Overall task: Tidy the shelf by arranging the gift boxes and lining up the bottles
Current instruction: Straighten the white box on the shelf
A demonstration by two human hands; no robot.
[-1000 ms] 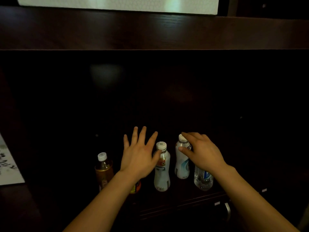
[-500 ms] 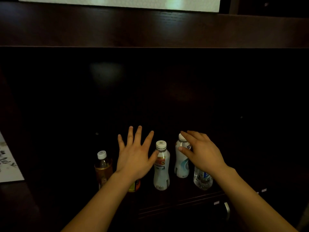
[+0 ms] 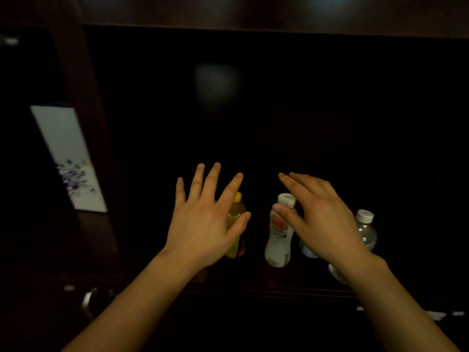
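The white bottle (image 3: 278, 232) has been let go by the right hand (image 3: 319, 217), both hands now spread empty, suggesting the bottles are nearly lined up.

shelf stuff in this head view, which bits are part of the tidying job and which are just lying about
Part of the job:
- yellow-capped yellow bottle
- white-capped white bottle with a red label
- white-capped clear plastic bottle
- white bottle mostly hidden by the right hand
- tall white box with a blue floral print

Just there:
- metal handle
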